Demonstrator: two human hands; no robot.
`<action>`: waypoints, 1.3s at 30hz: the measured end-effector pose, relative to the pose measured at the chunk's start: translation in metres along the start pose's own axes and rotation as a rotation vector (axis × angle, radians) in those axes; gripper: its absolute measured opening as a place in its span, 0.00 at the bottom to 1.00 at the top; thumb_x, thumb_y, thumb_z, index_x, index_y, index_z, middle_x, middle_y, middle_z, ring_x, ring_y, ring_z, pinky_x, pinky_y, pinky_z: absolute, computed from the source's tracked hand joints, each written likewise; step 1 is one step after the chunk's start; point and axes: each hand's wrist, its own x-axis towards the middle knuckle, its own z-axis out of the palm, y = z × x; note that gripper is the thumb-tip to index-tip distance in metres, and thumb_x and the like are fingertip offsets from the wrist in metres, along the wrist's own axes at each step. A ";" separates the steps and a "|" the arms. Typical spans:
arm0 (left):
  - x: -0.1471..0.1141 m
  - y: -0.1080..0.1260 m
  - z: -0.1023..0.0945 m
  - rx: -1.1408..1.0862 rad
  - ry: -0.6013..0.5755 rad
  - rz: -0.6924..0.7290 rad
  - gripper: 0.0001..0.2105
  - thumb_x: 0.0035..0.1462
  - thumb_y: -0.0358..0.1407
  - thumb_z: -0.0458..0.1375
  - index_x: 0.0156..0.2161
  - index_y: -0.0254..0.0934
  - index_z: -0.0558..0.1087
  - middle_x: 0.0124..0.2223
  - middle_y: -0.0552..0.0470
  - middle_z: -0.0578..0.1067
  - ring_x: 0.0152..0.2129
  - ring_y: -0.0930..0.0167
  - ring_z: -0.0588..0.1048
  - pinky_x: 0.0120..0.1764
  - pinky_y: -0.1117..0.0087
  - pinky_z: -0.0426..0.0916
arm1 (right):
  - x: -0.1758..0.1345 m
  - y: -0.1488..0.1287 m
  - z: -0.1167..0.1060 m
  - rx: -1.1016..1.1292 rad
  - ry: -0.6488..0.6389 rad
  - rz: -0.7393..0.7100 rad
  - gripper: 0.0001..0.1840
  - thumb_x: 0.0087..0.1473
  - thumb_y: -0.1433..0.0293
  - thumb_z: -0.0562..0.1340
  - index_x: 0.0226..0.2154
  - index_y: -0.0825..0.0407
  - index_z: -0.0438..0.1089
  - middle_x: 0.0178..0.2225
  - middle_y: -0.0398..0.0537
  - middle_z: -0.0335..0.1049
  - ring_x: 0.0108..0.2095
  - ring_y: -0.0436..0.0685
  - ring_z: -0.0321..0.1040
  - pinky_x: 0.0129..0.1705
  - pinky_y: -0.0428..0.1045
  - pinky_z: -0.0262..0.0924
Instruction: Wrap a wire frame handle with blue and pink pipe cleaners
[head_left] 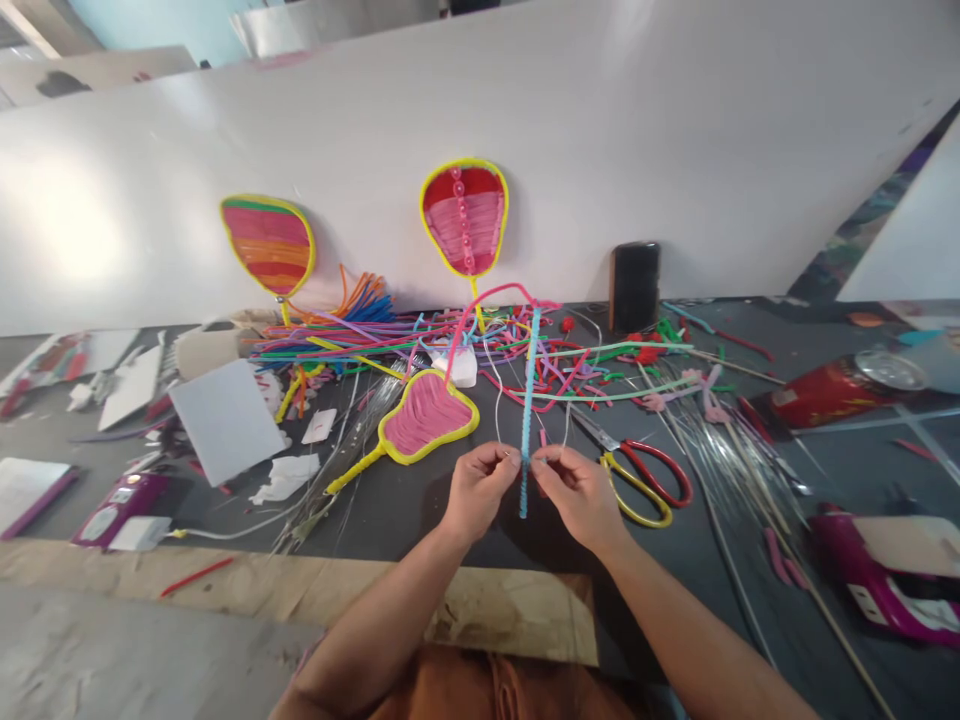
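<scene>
A light blue pipe cleaner (530, 385), long and straight, stands upright between my two hands. My left hand (484, 488) is closed in a pinch at its left side, low down. From the right, my right hand (576, 492) pinches at about the same height. A thin pale wire (499, 400) curves up from my left fingers, and another stretch rises by the right hand; how they join at the fingertips is hidden. Left of my hands lies a pink fan shape (427, 418) with yellow edging and handle. Scissors (645, 480) with red and yellow handles lie at right.
Two fan shapes, one striped (270, 245) and one red and pink (465, 220), lean on the white board (360, 150). Loose pipe cleaners (360, 335) pile up behind my hands. A phone (634, 287), a red can (817, 393) and a purple device (885, 570) are at right.
</scene>
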 end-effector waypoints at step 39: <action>-0.008 0.003 0.004 0.524 0.135 0.490 0.07 0.54 0.30 0.56 0.26 0.35 0.72 0.28 0.51 0.76 0.26 0.74 0.74 0.31 0.75 0.69 | -0.003 0.002 -0.001 -0.110 0.194 -0.297 0.06 0.54 0.66 0.60 0.35 0.50 0.66 0.30 0.44 0.68 0.28 0.51 0.67 0.29 0.47 0.64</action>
